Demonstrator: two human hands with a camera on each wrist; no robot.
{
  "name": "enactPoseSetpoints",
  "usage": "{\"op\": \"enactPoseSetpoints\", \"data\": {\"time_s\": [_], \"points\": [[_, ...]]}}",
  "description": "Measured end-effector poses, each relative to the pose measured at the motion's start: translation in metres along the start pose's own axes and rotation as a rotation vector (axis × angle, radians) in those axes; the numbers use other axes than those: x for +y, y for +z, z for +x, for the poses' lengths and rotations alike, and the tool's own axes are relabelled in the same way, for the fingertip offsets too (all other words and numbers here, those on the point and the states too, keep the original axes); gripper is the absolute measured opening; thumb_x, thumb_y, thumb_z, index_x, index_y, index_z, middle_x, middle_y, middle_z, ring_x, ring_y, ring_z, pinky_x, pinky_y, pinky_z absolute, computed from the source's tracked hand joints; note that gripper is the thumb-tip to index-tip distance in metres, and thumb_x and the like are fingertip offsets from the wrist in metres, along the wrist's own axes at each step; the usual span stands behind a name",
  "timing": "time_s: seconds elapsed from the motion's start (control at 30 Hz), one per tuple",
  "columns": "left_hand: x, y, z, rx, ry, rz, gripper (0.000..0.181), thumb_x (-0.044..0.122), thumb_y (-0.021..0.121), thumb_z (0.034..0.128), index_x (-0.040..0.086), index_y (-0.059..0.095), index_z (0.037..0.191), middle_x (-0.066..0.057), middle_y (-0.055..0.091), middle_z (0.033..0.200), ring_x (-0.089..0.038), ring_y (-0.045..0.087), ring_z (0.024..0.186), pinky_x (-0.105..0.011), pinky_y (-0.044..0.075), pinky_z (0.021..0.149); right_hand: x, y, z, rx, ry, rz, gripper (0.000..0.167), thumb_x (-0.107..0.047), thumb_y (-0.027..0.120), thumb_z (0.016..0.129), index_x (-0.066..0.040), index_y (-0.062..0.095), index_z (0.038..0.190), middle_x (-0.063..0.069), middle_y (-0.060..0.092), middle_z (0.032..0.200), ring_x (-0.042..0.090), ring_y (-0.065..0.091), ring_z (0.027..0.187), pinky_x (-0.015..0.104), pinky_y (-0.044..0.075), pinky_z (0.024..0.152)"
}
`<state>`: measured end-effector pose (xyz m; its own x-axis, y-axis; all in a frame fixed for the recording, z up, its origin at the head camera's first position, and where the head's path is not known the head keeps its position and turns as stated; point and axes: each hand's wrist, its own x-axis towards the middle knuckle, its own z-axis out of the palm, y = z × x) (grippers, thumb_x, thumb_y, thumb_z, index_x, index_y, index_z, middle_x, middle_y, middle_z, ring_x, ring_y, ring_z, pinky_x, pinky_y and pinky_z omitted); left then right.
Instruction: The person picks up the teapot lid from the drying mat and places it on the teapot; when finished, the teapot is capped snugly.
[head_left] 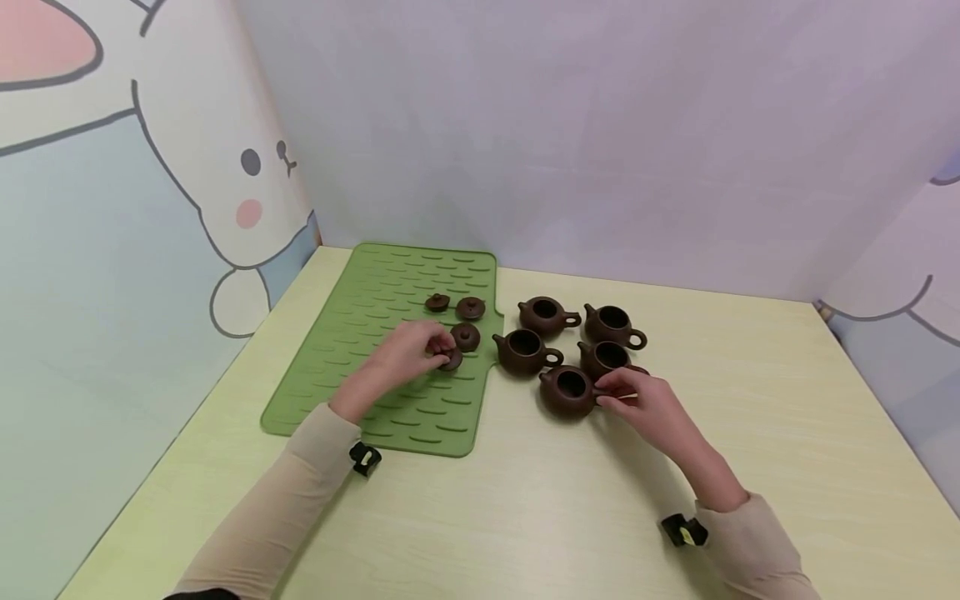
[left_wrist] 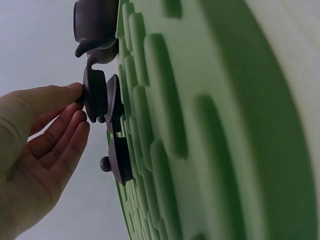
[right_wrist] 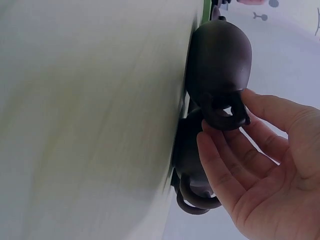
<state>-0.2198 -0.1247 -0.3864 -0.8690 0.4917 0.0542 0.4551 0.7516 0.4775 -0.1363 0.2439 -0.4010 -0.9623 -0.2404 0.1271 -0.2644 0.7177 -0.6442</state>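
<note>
My left hand pinches a small dark brown teapot lid by its knob, holding it slightly above the green ridged mat. Beside it on the mat lie three more lids, the nearest lid just behind my fingers. At the front of a group of lidless brown teapots, my right hand grips the handle of one teapot between thumb and fingers. That teapot stands upright on the table, its round opening facing up in the head view. Its handle shows between my fingertips in the right wrist view.
Several other teapots stand close behind the gripped one: a teapot by the mat's right edge, a teapot near my right fingers, and others farther back. The pale wooden table meets a plain wall behind and a cartoon-printed wall at left.
</note>
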Motion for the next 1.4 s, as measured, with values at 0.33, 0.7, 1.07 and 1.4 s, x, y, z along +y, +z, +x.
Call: {"op": "enactPoseSetpoints", "data": {"time_s": [0.33,0.7,1.07,1.4], "points": [[0.017,-0.001,0.006,0.000,0.032,-0.006,0.019,0.010,0.073,0.0900,0.009,0.071,0.109,-0.004,0.072,0.104,-0.016,0.068,0.095,-0.028,0.058,0.085,-0.004,0.001,0.003,0.010,0.033,-0.018,0.013,-0.011,0.074,0.090,-0.006,0.070,0.101,0.008,0.074,0.097,0.026,0.073,0.092,0.030,0.060,0.078],[0.032,-0.001,0.011,0.004,0.065,-0.038,0.019,0.012,0.073,0.0904,0.009,0.070,0.109,-0.003,0.072,0.103,-0.014,0.068,0.093,-0.028,0.058,0.084,-0.003,0.002,0.004,0.018,0.056,-0.016,0.011,-0.011,0.073,0.090,-0.006,0.070,0.099,0.007,0.074,0.095,0.026,0.073,0.091,0.026,0.059,0.075],[0.045,0.001,0.016,0.009,0.124,-0.055,0.018,0.011,0.073,0.0905,0.009,0.071,0.109,-0.004,0.072,0.104,-0.015,0.069,0.093,-0.027,0.058,0.082,-0.005,0.002,0.005,0.023,0.068,-0.014,0.009,-0.010,0.073,0.090,-0.007,0.072,0.098,0.008,0.075,0.096,0.028,0.074,0.092,0.024,0.058,0.073],[0.056,0.007,0.026,0.001,0.180,-0.080,0.016,0.013,0.073,0.0912,0.009,0.071,0.107,-0.003,0.072,0.103,-0.013,0.069,0.093,-0.027,0.059,0.083,-0.006,0.001,0.005,0.030,0.067,-0.018,0.008,-0.011,0.074,0.090,-0.008,0.072,0.097,0.007,0.075,0.095,0.027,0.074,0.091,0.022,0.056,0.070]]}}
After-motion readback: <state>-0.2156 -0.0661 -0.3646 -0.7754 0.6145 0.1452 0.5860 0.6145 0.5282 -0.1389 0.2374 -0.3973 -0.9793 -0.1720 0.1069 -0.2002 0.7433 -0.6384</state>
